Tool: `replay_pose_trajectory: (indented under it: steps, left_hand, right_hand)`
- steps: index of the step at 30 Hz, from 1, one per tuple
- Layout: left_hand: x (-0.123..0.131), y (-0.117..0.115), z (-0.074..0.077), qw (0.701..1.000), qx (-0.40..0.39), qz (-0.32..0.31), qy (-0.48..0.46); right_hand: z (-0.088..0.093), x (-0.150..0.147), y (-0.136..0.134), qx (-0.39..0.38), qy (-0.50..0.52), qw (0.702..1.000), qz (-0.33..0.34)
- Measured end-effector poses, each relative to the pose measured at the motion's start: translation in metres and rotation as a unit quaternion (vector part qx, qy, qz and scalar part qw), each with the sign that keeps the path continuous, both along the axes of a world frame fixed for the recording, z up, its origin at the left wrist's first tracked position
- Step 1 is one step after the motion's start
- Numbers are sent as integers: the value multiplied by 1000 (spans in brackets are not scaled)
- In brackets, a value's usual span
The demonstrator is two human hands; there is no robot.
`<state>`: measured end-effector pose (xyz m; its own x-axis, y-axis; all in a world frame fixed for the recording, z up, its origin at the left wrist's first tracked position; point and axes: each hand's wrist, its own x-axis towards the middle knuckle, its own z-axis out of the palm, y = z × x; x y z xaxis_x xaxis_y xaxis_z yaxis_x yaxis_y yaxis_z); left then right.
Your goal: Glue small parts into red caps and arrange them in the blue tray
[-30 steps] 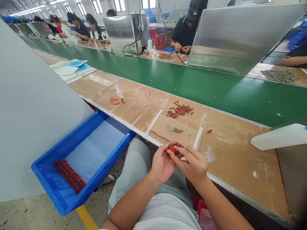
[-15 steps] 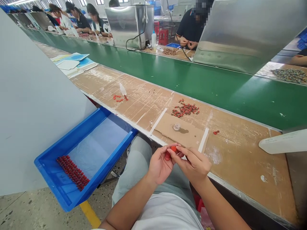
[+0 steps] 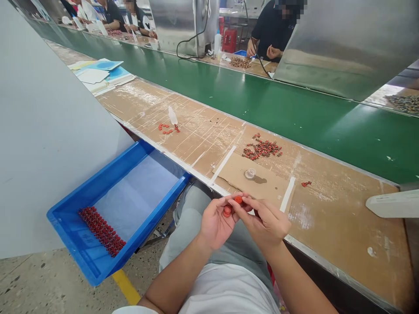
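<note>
My left hand (image 3: pixel 216 224) is shut on a small red cylindrical part (image 3: pixel 227 211), held in its fingertips. My right hand (image 3: pixel 266 224) pinches a round red cap (image 3: pixel 238 199) just above it, and the two hands nearly touch. Fingers hide part of both red pieces. In front of my hands lies a cardboard mat (image 3: pixel 252 174) on the bench, with a small clear plastic cup (image 3: pixel 249 173) on it. A heap of red-and-dark parts (image 3: pixel 262 149) lies beyond the mat, and a single loose part (image 3: pixel 306 184) sits to its right.
A blue tray (image 3: pixel 88 192) at my left holds tight rows of red parts (image 3: pixel 102 231). A squeeze bottle (image 3: pixel 172 115) and red discs (image 3: pixel 165 127) lie on the bench. A green conveyor belt (image 3: pixel 294 113) runs behind it, with a co-worker (image 3: pixel 271 35) beyond.
The two red pieces now show separately between my fingers, where one showed a second ago. My view has tilted down and shifted, so the bench appears higher in the frame.
</note>
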<state>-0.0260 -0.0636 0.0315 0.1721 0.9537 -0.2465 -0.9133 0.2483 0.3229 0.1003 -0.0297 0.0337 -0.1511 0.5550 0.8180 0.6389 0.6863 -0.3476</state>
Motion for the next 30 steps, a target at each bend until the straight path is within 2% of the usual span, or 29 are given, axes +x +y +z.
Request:
replay_pose_trajectory:
  steps: [11,18,21,25,27,30]
  left_hand:
    - [-7,9,-4,999,-33,-8,-31]
    - [-28,11,-1,999,-33,-22,-24]
    - [-49,10,-11,997,-73,22,-8]
    - [-84,1,-36,981,-156,111,32]
    - [-100,-6,-48,975,-171,136,31]
    - [-119,-18,-58,971,-166,166,40]
  right_hand:
    - [-15,-3,4,-50,18,999,10]
    - [-16,-13,17,-101,47,994,21]
    - [-22,-29,35,-135,22,990,14]
    - [-40,-64,72,-266,-51,962,18]
    - [-49,-85,94,-324,-89,942,19]
    - [-58,-118,126,-352,-150,924,5]
